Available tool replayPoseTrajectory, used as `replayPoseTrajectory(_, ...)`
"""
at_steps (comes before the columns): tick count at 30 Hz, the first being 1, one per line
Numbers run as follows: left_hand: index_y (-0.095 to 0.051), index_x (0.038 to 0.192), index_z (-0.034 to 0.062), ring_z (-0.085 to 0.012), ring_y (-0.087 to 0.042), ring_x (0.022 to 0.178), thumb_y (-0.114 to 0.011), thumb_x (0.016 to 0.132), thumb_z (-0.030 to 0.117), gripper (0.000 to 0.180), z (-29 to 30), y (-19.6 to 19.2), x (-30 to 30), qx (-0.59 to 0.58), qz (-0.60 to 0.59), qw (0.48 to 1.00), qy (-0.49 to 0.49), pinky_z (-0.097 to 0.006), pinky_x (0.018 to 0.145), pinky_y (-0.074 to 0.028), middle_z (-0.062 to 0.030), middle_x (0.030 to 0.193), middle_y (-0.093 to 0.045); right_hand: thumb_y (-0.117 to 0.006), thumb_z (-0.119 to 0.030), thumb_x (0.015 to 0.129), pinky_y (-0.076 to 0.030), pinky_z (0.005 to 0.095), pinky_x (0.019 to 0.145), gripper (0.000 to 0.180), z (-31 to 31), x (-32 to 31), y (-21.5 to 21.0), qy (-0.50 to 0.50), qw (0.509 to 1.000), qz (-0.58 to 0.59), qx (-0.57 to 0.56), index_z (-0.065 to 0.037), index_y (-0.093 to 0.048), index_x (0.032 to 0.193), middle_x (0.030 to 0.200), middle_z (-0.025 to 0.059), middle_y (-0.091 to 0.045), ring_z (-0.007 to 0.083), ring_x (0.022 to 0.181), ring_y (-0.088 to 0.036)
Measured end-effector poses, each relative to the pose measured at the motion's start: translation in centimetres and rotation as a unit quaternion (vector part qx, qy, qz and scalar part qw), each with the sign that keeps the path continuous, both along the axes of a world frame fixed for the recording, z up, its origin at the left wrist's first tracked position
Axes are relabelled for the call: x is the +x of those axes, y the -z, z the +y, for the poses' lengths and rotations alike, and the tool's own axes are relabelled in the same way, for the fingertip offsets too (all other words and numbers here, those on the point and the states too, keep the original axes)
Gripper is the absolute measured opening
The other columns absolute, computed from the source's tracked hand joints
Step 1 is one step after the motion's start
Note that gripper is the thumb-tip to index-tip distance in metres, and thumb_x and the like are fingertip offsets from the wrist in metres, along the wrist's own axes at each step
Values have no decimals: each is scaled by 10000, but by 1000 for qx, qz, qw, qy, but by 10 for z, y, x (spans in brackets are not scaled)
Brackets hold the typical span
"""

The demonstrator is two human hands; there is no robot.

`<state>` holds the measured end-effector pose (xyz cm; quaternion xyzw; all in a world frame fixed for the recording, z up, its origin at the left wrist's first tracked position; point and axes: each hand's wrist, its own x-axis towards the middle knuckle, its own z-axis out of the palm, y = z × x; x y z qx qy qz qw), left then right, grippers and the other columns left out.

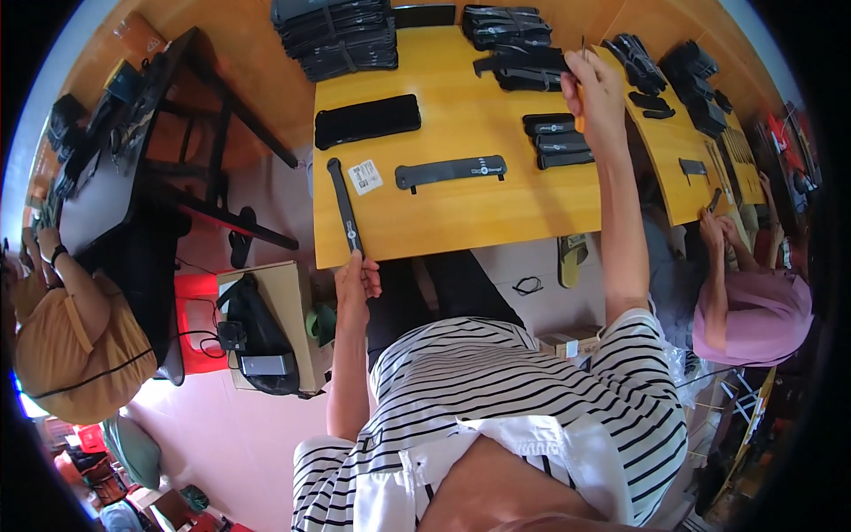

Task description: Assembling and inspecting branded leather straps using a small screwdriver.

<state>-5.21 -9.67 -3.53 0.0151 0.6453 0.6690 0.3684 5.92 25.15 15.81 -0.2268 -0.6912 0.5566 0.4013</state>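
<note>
My left hand (356, 278) is at the table's front edge, its fingers closed on the lower end of a narrow dark grey strap (343, 202) that lies up across the yellow table (523, 213). My right hand (596, 87) reaches to the far right, closed round a slim orange-handled tool (581, 108) with a thin metal tip; its exact kind is unclear. Against its fingers is the end of a black strip (523, 60), which lies over a bundle. A wider grey strap (450, 172) lies flat at the middle, beside a white printed label (364, 176).
Far left on the table is a black padded pouch (368, 122), with a tall stack of black bundles (341, 40) behind. Folded straps (560, 142) lie at the right. A carton with a black bag (257, 337) stands on the floor. Co-workers sit at both sides.
</note>
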Motion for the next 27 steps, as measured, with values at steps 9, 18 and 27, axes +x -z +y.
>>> replayPoseTrajectory(9,-596,802,31,-98,-515,476,-229,873,661,732,-3,-19,18,-50,-59,987,143,-193,465,-426,-23,578,-539,-601,-95,830,-393,201,506,133,-47,54,27,-23,982,-110,150,14,-651,888,686,20,-598,64,578,-523)
replayPoseTrajectory(18,-553,1077,23,-85,-559,626,-487,934,234,263,86,-44,33,235,-149,955,103,-181,531,-452,-79,906,-610,-661,29,702,-440,262,572,127,-106,81,95,-264,939,-197,95,10,-655,827,741,75,-619,150,663,-588)
replayPoseTrajectory(27,-565,1047,-3,-102,-599,689,-446,951,204,257,103,-37,44,182,-79,976,92,-219,611,-537,-108,959,-606,-635,-76,798,-267,166,408,180,-97,89,128,-161,933,-182,-266,0,-628,961,682,7,-585,15,472,-401)
